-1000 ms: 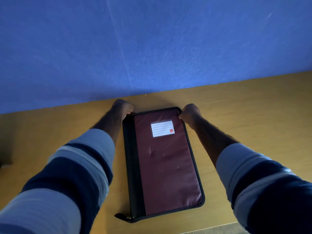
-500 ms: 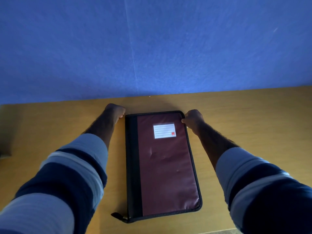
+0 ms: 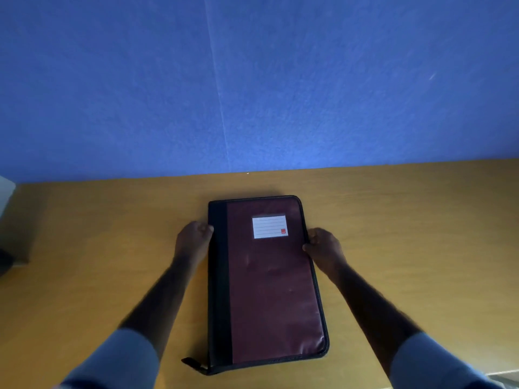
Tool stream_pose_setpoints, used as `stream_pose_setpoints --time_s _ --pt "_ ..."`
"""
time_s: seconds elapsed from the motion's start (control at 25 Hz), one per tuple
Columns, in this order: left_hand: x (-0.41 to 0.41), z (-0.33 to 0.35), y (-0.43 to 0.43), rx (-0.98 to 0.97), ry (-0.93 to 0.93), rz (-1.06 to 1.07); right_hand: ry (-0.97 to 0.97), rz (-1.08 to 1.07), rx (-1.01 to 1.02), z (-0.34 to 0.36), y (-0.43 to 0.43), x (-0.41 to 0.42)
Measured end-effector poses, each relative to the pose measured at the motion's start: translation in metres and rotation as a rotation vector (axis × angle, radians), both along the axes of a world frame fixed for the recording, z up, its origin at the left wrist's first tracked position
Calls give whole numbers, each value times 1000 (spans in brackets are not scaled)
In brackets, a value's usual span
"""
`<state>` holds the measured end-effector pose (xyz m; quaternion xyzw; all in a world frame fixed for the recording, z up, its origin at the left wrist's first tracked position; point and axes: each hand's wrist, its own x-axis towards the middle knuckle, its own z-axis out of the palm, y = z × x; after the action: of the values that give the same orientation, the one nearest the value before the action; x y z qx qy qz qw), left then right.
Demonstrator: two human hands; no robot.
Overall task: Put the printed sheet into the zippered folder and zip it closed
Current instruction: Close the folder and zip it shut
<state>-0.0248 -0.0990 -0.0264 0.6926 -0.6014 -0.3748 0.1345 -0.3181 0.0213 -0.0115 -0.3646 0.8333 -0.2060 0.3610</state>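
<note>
1. Fingers of the left hand (image 3: 193, 239) curl against the black spine edge of the zippered folder (image 3: 271, 284), fingertips touching that edge near its far end. The hand grips the folder from the side.
2. Opposite it, the right hand (image 3: 323, 246) holds the folder's other long edge. Its thumb presses on the black border and its fingers are curled in beside the edge.
3. Between the two hands the folder lies flat on the wooden table (image 3: 112, 248) with its cover shut, maroon face up. A black band runs along the side next to the left hand.
4. Just inward of the hands and slightly beyond them, a white lined label (image 3: 270, 226) with a small red mark in one corner sits in a clear pocket on the cover.
5. Back toward the person, well behind the left hand, the zipper pull (image 3: 193, 364) sticks out from the folder's near corner on the spine side and rests on the table.
6. Both forearms are bare, with light blue sleeves (image 3: 127, 357) at the bottom of the view.
7. Beyond the hands, past the folder's far end, a blue wall (image 3: 252, 80) rises from the back of the table.
8. Far out past the left hand, a pale object (image 3: 6, 196) shows at the edge of the view, too cut off to identify.
</note>
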Motion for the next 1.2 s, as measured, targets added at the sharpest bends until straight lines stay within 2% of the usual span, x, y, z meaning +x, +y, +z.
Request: stream_pose_setpoints --time_s 0.08,0.2,0.32,0.48,0.56,0.88,1.2 --pt "8 -3 56 -42 38 -21 26 4 -3 -8 44 12" --pt "24 -15 102 4 38 -14 3 -50 20 -23 86 31" --pt "21 -15 101 60 47 32 -62 -67 -11 -24 95 37" --pt "18 -3 92 82 130 106 -346 -193 -116 -5 87 32" --pt "19 1 82 73 145 115 -431 -198 -127 11 81 31" --pt "10 14 41 26 191 121 -415 -232 -119 15 43 13" --pt "4 2 22 71 200 135 -457 -278 -75 15 22 16"
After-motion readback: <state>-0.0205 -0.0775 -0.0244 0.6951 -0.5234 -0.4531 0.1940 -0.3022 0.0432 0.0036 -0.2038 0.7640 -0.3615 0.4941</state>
